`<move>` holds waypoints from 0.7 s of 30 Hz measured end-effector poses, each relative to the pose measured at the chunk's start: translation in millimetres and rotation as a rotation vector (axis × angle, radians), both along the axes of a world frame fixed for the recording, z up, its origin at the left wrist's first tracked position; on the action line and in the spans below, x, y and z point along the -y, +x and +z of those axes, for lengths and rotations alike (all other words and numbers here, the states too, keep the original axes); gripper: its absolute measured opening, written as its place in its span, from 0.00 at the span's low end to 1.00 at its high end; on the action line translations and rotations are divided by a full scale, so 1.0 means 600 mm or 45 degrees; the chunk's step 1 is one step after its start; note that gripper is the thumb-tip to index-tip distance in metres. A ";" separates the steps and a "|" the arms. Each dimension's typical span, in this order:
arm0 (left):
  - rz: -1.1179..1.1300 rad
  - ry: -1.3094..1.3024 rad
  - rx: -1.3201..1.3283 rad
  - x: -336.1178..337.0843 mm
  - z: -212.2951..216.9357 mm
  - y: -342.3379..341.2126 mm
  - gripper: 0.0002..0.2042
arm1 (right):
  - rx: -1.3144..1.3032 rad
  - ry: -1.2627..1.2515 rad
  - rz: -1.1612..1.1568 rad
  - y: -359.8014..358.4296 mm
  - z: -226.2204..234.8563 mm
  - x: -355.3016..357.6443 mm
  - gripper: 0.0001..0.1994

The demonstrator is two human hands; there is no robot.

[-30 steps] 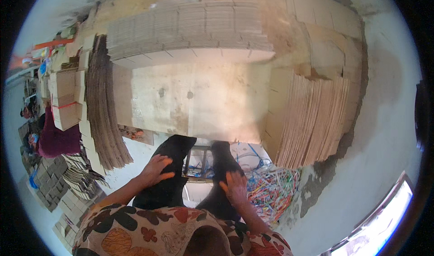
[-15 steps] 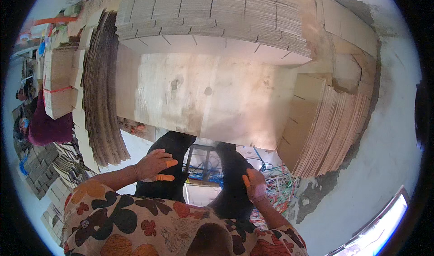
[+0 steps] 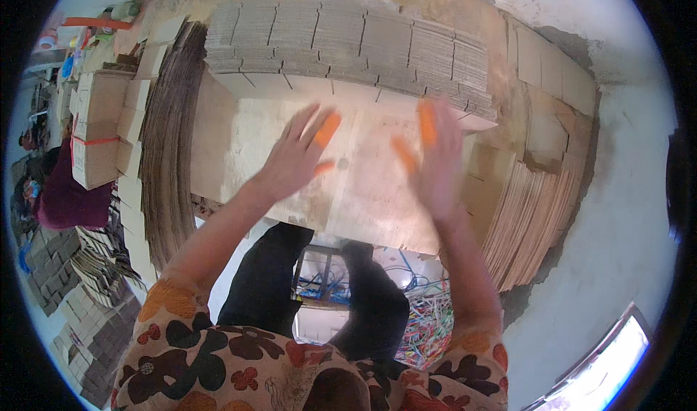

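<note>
A pale tan, flat-topped wooden counter point(image 3: 363, 211) has a worn surface with darker stains and a small, round grey spot point(image 3: 342, 164) near the middle. Along its far side lies a long stack of grey-brown slotted cardboard sheets point(image 3: 341, 44); dark brown, tightly packed cardboard sheets point(image 3: 170, 142) line its left side, light tan cardboard sheets point(image 3: 526, 226) its right.

Left hand point(image 3: 292, 158), right hand point(image 3: 440, 170) empty
</note>
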State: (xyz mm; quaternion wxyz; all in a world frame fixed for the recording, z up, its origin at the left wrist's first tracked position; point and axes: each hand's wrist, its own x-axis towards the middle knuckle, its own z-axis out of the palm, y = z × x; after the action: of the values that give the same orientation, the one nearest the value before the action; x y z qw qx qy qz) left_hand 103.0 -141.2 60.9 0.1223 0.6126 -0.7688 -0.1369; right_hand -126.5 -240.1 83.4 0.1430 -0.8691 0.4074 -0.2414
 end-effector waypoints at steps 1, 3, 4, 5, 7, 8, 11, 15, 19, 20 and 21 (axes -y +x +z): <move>0.017 -0.033 0.065 0.046 0.010 -0.001 0.41 | -0.002 -0.164 -0.027 0.019 -0.010 0.066 0.34; 0.130 -0.017 0.068 0.124 0.012 0.003 0.44 | -0.151 -0.202 -0.115 0.067 -0.014 0.173 0.36; 0.127 -0.031 0.128 0.158 0.013 0.008 0.47 | -0.265 -0.209 -0.138 0.082 -0.028 0.219 0.35; 0.098 -0.056 0.168 0.194 0.011 0.009 0.49 | -0.401 -0.224 -0.185 0.075 -0.036 0.254 0.35; 0.121 -0.056 0.270 0.236 -0.010 0.045 0.50 | -0.634 0.023 -0.103 0.083 -0.053 0.291 0.30; 0.129 -0.056 0.316 0.248 -0.019 0.058 0.51 | -0.754 0.147 -0.062 0.086 -0.063 0.299 0.27; -0.056 0.083 0.306 0.274 -0.014 0.069 0.51 | -0.560 0.009 -0.042 0.080 -0.090 0.282 0.21; -0.142 0.122 0.389 0.270 -0.013 0.066 0.50 | -0.516 0.059 0.023 0.073 -0.088 0.279 0.16; -0.149 0.194 0.414 0.254 -0.017 0.063 0.48 | -0.542 0.298 0.073 0.112 -0.053 0.294 0.15; -0.155 0.178 0.334 0.252 -0.017 0.063 0.47 | -0.540 0.367 0.094 0.118 -0.049 0.301 0.16; -0.168 0.148 0.310 0.248 -0.017 0.060 0.46 | -0.521 0.354 0.107 0.118 -0.056 0.307 0.17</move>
State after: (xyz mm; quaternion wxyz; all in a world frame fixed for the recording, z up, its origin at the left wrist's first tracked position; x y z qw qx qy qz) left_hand 138.7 -290.3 50.7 -0.0168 0.5790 -0.8073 -0.1134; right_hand -55.5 -424.6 49.9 0.1857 -0.8880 0.4207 0.0042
